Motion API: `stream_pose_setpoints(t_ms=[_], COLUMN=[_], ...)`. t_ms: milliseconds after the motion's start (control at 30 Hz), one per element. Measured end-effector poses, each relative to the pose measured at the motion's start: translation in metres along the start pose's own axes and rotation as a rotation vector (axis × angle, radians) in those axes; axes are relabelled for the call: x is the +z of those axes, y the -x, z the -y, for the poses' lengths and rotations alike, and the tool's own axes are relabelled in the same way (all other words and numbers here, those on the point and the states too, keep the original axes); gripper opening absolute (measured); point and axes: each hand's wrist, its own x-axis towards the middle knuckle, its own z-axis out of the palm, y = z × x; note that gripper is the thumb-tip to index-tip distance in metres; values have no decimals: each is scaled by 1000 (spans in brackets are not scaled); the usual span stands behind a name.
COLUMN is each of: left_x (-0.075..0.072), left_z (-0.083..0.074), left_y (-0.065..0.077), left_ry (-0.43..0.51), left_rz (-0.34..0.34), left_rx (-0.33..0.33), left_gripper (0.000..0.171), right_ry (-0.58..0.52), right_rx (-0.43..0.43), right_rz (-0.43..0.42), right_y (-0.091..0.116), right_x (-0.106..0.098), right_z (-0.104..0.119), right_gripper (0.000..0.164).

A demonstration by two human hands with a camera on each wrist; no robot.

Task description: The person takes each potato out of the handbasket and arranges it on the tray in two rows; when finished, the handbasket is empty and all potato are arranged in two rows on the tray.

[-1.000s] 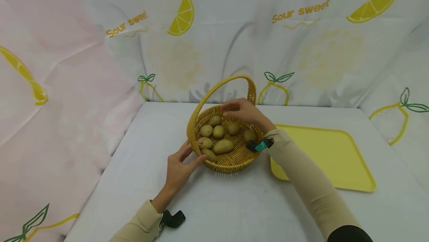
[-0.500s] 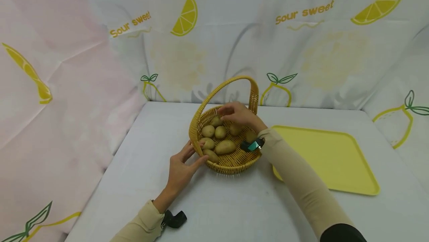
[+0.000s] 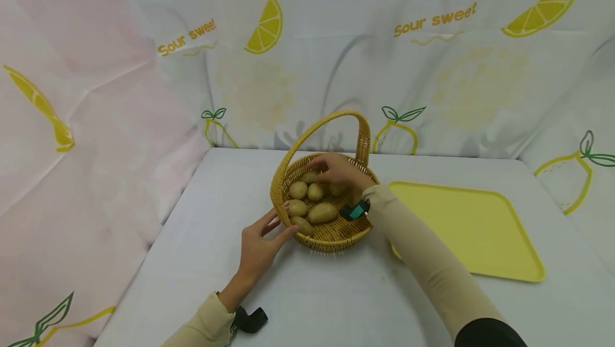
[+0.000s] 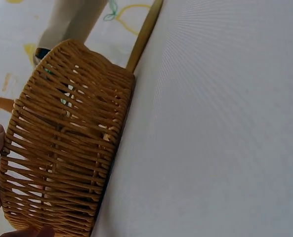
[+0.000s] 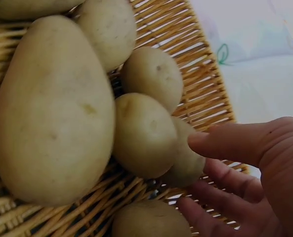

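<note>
- Presumably for steadiness, the left hand grips the left rim of the basket by its handle.
- Inside, thumb and fingers of the right hand flank a far potato; whether they clasp it, I cannot tell.
- That arm's sleeve hides part of the yellow tray.

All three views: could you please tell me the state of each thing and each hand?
Basket: upright on the table
Handle: raised
Potatoes: in the basket, whole, skins on
Tray: flat on the table, partly hidden by the right sleeve
Left hand: holds the basket at the handle's base
Right hand: inside the basket, at a small potato; grip unclear
</note>
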Motion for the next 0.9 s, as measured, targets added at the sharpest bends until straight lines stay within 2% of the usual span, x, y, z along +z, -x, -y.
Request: stream_pose_setpoints(t_ms=[233,500,700,900], left_x=[1,2,2,1], left_z=[1,0,-7,-17], left_y=[5,3,2,0], left_ry=[-2,26,26,32], left_rz=[-22,1,-8,-11], left_rx=[-26,-23,-24,-9], left_gripper=[52,53,54,52], right_ry=[15,-2,-144,-280], right_rx=[16,31,70,111], right_rz=[32,-4,-34,-50], right_y=[-2,-4,0,4], right_x=[7,11,9,4], right_z=[1,-5,-9,-2], right_gripper=[34,33,31,33])
